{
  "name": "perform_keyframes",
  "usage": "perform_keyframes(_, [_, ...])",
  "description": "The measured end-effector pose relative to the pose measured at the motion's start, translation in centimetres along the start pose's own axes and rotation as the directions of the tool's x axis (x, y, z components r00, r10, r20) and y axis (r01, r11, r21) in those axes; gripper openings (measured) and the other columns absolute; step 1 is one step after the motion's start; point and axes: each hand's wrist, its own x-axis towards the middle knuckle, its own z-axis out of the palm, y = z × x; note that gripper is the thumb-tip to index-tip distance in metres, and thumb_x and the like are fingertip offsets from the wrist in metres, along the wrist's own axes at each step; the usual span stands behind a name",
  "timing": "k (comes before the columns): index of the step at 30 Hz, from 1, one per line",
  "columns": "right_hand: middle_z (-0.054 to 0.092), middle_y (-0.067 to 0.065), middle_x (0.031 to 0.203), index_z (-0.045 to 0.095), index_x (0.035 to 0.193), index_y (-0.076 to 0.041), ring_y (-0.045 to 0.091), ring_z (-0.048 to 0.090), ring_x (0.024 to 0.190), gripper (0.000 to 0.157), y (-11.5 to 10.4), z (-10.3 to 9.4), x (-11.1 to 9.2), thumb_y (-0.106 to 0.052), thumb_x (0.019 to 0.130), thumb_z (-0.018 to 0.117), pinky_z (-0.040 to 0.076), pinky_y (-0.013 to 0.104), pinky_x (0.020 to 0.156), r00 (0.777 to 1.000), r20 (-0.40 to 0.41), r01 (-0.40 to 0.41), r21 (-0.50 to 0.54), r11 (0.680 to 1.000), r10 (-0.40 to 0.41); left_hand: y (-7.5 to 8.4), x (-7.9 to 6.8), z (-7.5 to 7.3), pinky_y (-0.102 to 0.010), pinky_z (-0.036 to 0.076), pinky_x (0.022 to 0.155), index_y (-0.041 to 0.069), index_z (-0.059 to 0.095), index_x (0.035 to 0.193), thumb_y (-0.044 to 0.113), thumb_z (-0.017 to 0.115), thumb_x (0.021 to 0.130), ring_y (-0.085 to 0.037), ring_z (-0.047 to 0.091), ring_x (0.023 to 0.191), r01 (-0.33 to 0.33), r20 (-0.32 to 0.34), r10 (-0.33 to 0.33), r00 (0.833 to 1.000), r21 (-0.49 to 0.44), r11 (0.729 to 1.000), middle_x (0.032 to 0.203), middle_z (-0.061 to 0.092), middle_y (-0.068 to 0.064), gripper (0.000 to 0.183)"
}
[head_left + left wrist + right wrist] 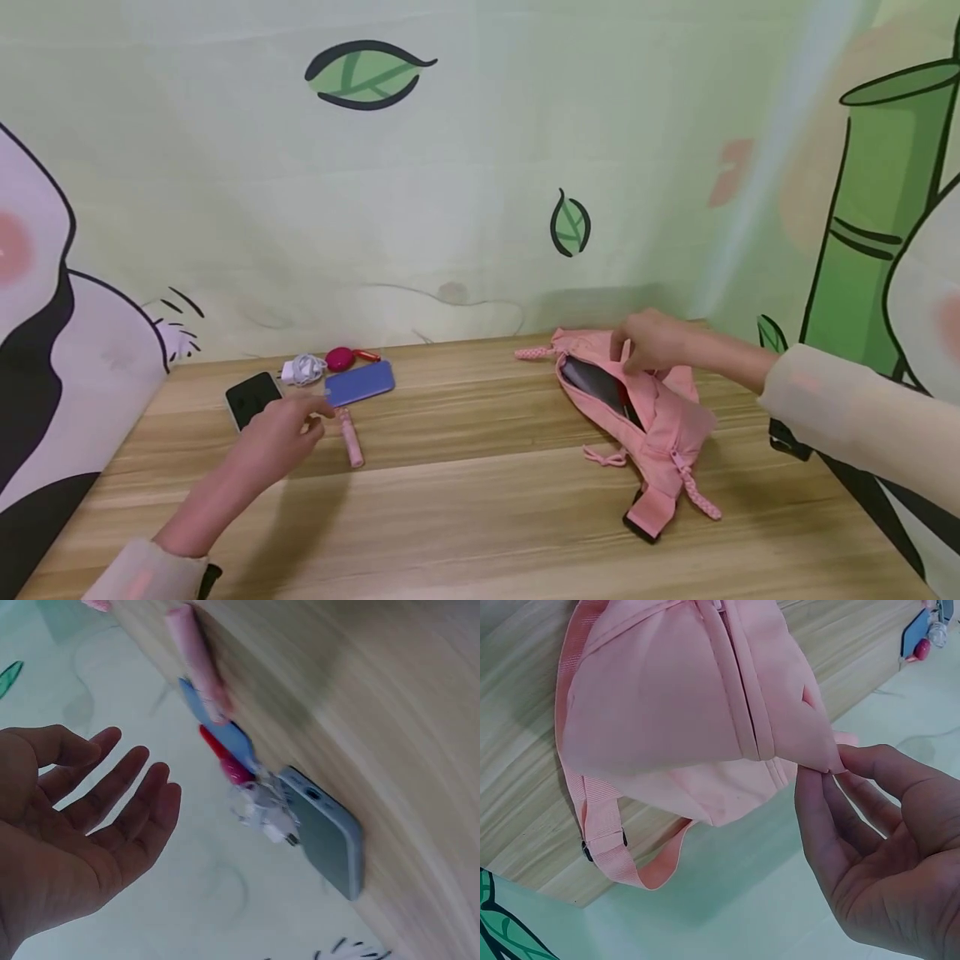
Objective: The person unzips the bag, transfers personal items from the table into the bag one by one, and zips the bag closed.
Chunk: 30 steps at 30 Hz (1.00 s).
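One pink zippered bag (678,417) lies on the wood-grain surface (465,533), its zip gaping over a dark inside, a braided pull at each end. The right hand (649,340) has its grip pinched on the bag's fabric; well left of the bag, the left hand (281,440) holds nothing, its grip loosely apart.

Right sleeve (862,417) is showing pale cream, loose, with a faint pink patch near its cuff. Blocky black piece (789,442), details unclear, is sitting just below right sleeve. Left sleeve (153,575), well left of right sleeve, is showing matching cream and pink. Right hand (656,340) and left hand (277,437) are going bare.
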Motion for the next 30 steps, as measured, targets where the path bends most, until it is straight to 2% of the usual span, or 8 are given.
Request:
perform_keyframes(3, [0.064,0.011,0.084,0.067,0.101,-0.003,0.016,0.061,0.058,0.019,0.1,0.0,-0.1,-0.003,0.083,0.063,0.054,0.030,0.049,1.000,-0.003,0.013,-0.003,1.000,-0.013,-1.3,0.0,0.3,-0.032,0.045,0.056,0.003,0.069,0.100,0.002,0.057,0.086,-0.021,0.056,0.073,-0.008,-0.035,0.011,0.999,0.065,0.998,0.106,0.065,-0.017,0.019])
perform_keyframes(7, [0.064,0.011,0.084,0.067,0.101,-0.003,0.015,0.061,0.057,0.019,0.1,0.1,-0.1,-0.003,0.083,0.063,0.053,0.029,0.049,1.000,-0.010,0.018,-0.002,1.000,-0.018,-3.4,0.2,0.8,-0.044,0.050,0.065,0.002,0.068,0.102,0.002,0.057,0.084,-0.036,0.060,0.087,-0.028,-0.114,0.049,0.992,0.182,0.983,0.106,0.064,-0.019,0.022])
perform_keyframes(10, [0.064,0.011,0.084,0.067,0.101,-0.003,0.015,0.060,0.058,0.019,0.2,0.1,-0.3,-0.003,0.083,0.063,0.053,0.029,0.049,1.000,-0.015,0.015,0.002,1.000,-0.015,-4.8,0.2,1.1,-0.056,0.048,0.073,0.001,0.065,0.109,0.007,0.058,0.085,-0.047,0.054,0.098,-0.021,-0.159,0.062,0.985,0.248,0.969,0.112,0.061,-0.023,0.026])
perform_keyframes(13, [0.064,0.011,0.084,0.067,0.101,-0.003,0.015,0.060,0.059,0.018,0.2,0.2,-0.4,-0.004,0.083,0.063,0.054,0.030,0.050,1.000,-0.016,0.014,-0.001,1.000,-0.014,-6.0,0.1,1.3,-0.065,0.041,0.082,0.000,0.060,0.119,0.016,0.063,0.086,-0.051,0.047,0.108,0.004,-0.171,0.046,0.984,0.279,0.960,0.120,0.055,-0.025,0.036])
perform_keyframes(18, [0.063,0.011,0.085,0.067,0.101,-0.004,0.015,0.061,0.061,0.016,0.2,0.2,-0.5,-0.004,0.084,0.064,0.054,0.029,0.051,1.000,-0.017,0.016,-0.005,1.000,-0.016,-8.2,0.1,1.6,-0.070,0.034,0.088,0.001,0.046,0.134,0.036,0.066,0.085,-0.052,0.038,0.116,0.070,-0.128,-0.030,0.991,0.313,0.947,0.129,0.046,-0.026,0.063])
perform_keyframes(23, [0.063,0.010,0.086,0.067,0.101,-0.005,0.016,0.061,0.061,0.016,0.3,0.3,-0.4,-0.004,0.085,0.064,0.054,0.028,0.051,1.000,-0.010,0.005,-0.005,1.000,-0.005,-10.5,0.3,2.4,-0.071,0.027,0.095,0.003,0.036,0.141,0.062,0.062,0.080,-0.055,0.030,0.122,0.106,-0.078,-0.085,0.993,0.329,0.938,0.138,0.037,-0.027,0.089])
perform_keyframes(26, [0.063,0.011,0.085,0.067,0.100,-0.005,0.015,0.061,0.061,0.016,0.3,0.4,-0.3,-0.004,0.085,0.064,0.053,0.028,0.051,1.000,-0.012,0.006,-0.009,1.000,-0.006,-11.6,0.3,2.7,-0.072,0.022,0.098,0.003,0.030,0.145,0.074,0.055,0.075,-0.059,0.022,0.126,0.112,-0.060,-0.098,0.993,0.318,0.941,0.144,0.028,-0.029,0.103])
perform_keyframes(30, [0.064,0.011,0.084,0.068,0.099,-0.005,0.015,0.061,0.058,0.015,0.3,0.3,-0.3,-0.004,0.085,0.064,0.053,0.028,0.051,1.000,-0.016,0.016,-0.013,1.000,-0.016,-12.7,0.6,3.0,-0.072,0.012,0.100,0.003,0.017,0.150,0.080,0.050,0.073,-0.060,0.008,0.131,0.128,-0.006,-0.131,0.991,0.267,0.955,0.149,0.013,-0.033,0.114])
